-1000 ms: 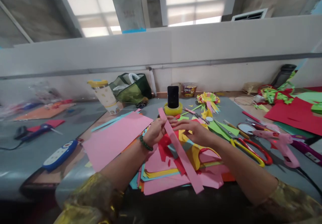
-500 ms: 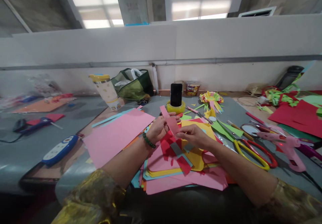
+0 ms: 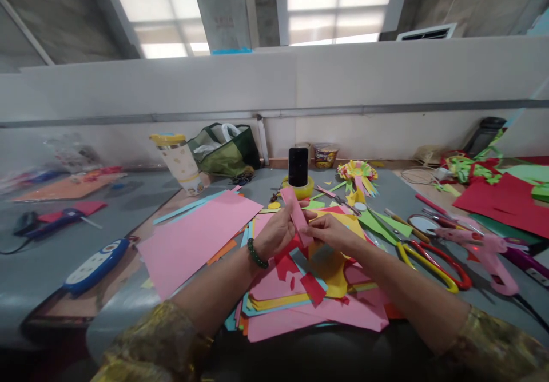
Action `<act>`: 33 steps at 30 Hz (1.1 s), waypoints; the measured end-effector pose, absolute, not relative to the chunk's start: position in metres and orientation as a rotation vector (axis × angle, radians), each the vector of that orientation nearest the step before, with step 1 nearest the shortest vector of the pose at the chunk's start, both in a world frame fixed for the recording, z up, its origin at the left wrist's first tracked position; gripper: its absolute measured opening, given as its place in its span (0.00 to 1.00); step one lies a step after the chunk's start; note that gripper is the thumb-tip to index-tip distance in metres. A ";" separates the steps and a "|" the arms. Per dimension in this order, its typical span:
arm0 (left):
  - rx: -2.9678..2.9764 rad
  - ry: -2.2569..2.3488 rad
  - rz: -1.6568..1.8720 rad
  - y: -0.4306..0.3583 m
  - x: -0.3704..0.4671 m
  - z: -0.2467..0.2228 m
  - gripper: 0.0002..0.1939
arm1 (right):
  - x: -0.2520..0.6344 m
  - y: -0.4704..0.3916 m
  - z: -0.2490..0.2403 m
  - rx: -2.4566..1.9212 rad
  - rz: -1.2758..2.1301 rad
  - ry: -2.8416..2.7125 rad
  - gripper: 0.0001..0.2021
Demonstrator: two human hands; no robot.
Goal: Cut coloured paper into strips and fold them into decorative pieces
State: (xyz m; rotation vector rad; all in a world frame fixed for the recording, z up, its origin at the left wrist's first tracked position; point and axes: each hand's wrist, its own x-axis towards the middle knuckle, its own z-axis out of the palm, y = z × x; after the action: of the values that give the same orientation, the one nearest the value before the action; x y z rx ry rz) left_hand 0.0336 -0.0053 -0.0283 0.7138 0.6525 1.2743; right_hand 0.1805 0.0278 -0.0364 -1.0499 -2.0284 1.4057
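Note:
A pink paper strip [image 3: 295, 213] slants across my left hand [image 3: 278, 230], whose fingers and thumb close round its sides. My right hand [image 3: 332, 232] pinches the lower end of the same strip. Both hands are above a stack of coloured paper [image 3: 278, 302] with pink, yellow and blue edges. Red scraps [image 3: 314, 289] and a grey-blue strip lie loose on top of it. The fingertips behind the strip are partly hidden.
Left of the stack lies a large pink sheet [image 3: 201, 239]. At right are yellow-handled scissors [image 3: 424, 265], red-handled scissors [image 3: 463, 276] and a pink glue gun [image 3: 489, 250]. A phone [image 3: 298, 166] stands behind my hands, near a tumbler [image 3: 180, 164] and a paper flower [image 3: 357, 171].
The pink strip, bent into two angled parts before, now appears as one straight, shorter length. My right hand has shifted slightly, and the view has tilted up a little.

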 end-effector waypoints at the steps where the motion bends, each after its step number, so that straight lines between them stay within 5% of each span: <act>1: 0.735 0.655 1.280 -0.005 0.034 -0.030 0.14 | 0.180 0.028 -0.037 -1.051 1.413 -2.027 0.26; 19: 0.768 0.725 1.380 -0.001 0.022 -0.024 0.08 | 0.182 0.029 -0.042 -0.940 1.369 -2.060 0.18; 33: 0.792 0.690 1.367 -0.006 0.028 -0.022 0.09 | 0.178 0.026 -0.035 -0.966 1.401 -1.855 0.25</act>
State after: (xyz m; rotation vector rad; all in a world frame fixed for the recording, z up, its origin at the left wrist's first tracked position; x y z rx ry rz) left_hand 0.0285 -0.0058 -0.0219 0.7922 0.6899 1.3667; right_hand 0.1781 0.0262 -0.0349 -0.9659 -1.8553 1.4005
